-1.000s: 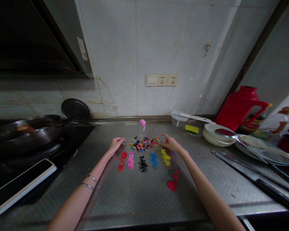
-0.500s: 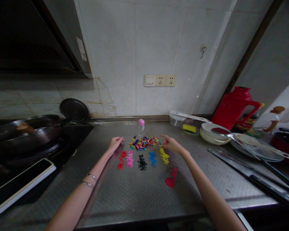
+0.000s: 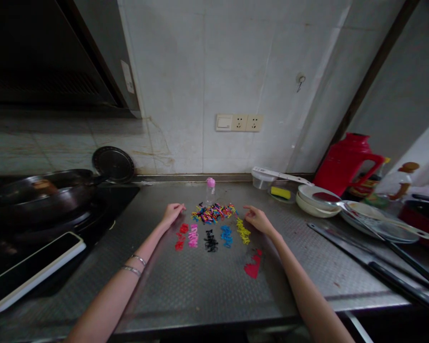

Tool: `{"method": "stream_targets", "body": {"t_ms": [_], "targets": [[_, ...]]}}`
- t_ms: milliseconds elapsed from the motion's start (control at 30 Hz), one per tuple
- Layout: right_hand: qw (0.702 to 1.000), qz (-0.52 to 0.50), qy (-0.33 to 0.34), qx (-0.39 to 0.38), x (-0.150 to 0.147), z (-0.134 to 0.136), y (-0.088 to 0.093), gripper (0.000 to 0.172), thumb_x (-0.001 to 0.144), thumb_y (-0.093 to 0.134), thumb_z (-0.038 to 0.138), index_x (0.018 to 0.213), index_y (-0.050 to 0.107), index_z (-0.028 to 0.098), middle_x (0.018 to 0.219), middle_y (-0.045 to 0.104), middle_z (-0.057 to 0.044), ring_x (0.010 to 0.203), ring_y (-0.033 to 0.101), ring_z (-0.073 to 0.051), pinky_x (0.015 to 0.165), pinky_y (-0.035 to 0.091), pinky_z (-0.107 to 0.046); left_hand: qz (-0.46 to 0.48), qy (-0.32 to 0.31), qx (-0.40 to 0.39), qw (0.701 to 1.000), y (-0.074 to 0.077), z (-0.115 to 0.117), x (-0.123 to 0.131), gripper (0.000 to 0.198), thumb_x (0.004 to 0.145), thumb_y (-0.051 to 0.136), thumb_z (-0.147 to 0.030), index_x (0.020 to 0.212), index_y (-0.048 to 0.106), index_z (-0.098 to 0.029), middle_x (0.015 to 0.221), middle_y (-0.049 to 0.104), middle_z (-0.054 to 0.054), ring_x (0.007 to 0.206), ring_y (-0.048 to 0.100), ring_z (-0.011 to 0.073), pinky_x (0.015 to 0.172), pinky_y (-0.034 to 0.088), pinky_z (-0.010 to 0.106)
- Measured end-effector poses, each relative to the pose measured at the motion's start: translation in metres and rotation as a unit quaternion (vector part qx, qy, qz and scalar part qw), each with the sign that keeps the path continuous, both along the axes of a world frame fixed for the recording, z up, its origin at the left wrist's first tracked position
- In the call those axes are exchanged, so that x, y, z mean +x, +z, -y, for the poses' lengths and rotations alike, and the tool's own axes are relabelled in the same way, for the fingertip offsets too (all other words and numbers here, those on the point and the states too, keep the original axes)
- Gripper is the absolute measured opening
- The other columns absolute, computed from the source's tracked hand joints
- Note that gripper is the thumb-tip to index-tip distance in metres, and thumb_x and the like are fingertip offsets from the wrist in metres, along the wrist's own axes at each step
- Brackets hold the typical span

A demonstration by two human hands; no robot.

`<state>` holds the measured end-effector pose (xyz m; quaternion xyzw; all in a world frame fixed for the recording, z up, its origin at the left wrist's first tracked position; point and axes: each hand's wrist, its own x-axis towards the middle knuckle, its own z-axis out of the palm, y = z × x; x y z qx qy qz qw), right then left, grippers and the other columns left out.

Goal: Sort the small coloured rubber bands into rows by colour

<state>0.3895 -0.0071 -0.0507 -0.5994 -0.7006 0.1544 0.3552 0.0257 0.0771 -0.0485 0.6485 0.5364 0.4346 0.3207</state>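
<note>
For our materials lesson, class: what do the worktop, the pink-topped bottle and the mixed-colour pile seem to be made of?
Worktop: likely stainless steel, dull sheen; grey with a fine embossed pattern.
Bottle: clear plastic or glass; its lower part looks see-through.
Mixed-colour pile: possibly rubber or plastic; thin, brightly coloured pieces, too small to tell the finish.

the left forearm [image 3: 109, 297] wears two slim bracelets, silvery with a pale shine, well back from the wrist. the upper bracelet [image 3: 139, 259] is nearer the hand; the lower bracelet [image 3: 132, 270] lies just beside it, a strip of bare arm between. both are narrow, rounded bands, any engraving too small to tell. the right forearm [image 3: 300, 281] is bare along its visible length. both arms are slender, narrowing towards the left hand [image 3: 172, 214] and right hand [image 3: 258, 221], bare too.
</note>
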Motion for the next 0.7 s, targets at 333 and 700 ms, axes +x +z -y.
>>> {"method": "stream_targets", "body": {"t_ms": [333, 700], "targets": [[0.998, -0.009, 0.06, 0.003, -0.016, -0.002, -0.002, 0.033, 0.069, 0.045, 0.016, 0.097, 0.062, 0.014, 0.076, 0.065, -0.004, 0.068, 0.057, -0.013, 0.065, 0.044, -0.022, -0.016, -0.006, 0.001, 1.0, -0.002, -0.002, -0.001, 0.035, 0.069, 0.047, -0.041, 0.065, 0.065, -0.011, 0.052, 0.054, 0.001, 0.049, 0.047, 0.0107, 0.048, 0.03, 0.021], [0.997, 0.052, -0.038, 0.032, -0.005, -0.005, -0.002, 0.037, 0.064, 0.04, 0.007, 0.091, 0.065, 0.015, 0.091, 0.065, -0.006, 0.085, 0.056, -0.015, 0.08, 0.04, -0.024, -0.059, -0.045, 0.037, 0.997, 0.014, -0.001, 0.015, 0.034, 0.071, 0.047, -0.038, 0.068, 0.067, -0.01, 0.058, 0.061, 0.004, 0.054, 0.05, 0.0121, 0.052, 0.034, 0.021]]}}
